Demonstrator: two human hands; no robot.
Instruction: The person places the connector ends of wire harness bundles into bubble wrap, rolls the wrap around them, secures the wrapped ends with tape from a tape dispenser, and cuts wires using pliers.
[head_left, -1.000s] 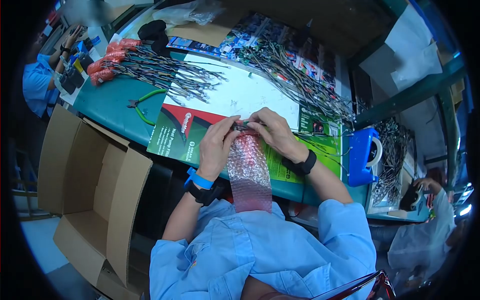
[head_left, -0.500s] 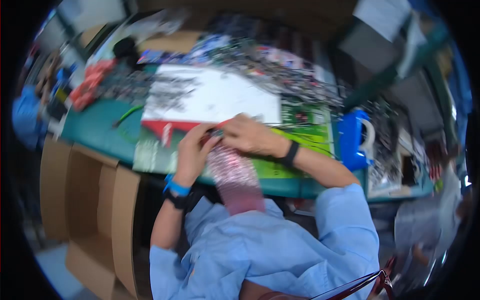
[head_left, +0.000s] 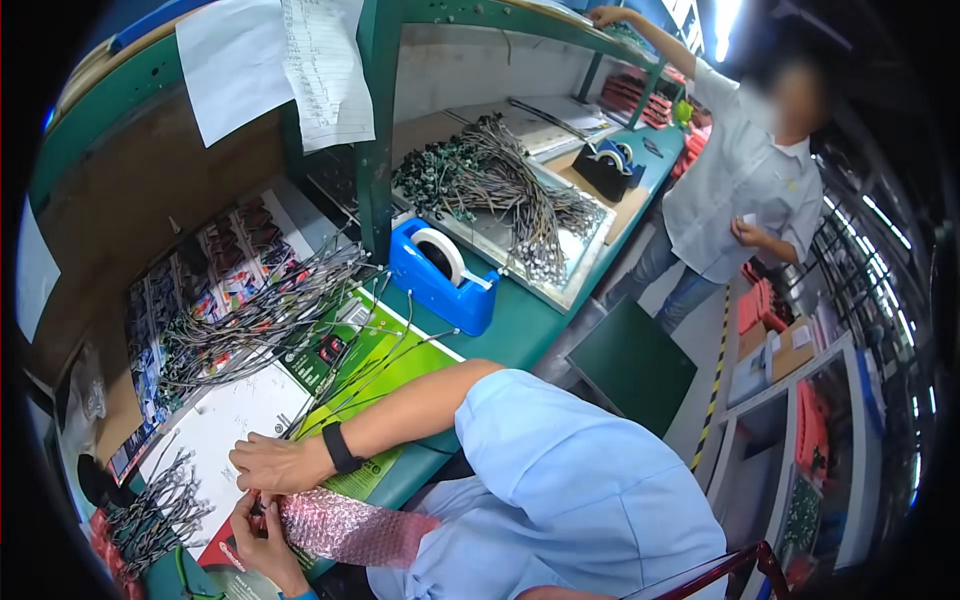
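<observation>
A strip of pink bubble wrap (head_left: pixel 352 527) reaches from my lap up to the edge of the bench. My left hand (head_left: pixel 264 549) has its fingers closed at the far end of the wrap. Right beside it, my right hand (head_left: pixel 277 464) bends over the same end, fingers pinched in and partly hidden. Something small and dark shows between the fingertips, too small to name. Under my hands lies a white and red printed sheet (head_left: pixel 222 428). A bundle of thin cables (head_left: pixel 160 512) rests to the left of my hands.
Many loose cables (head_left: pixel 250 325) lie farther up the bench. A blue tape dispenser (head_left: pixel 440 280) stands at the right, before a tray (head_left: pixel 575 283) heaped with cables. A green post (head_left: pixel 378 130) rises behind it. Another person (head_left: pixel 735 170) stands beyond, one arm reaching toward a shelf.
The view has swung to the right, so the hands now appear lower left and the other person shows. Both hands stay together at the end of the bubble wrap.
</observation>
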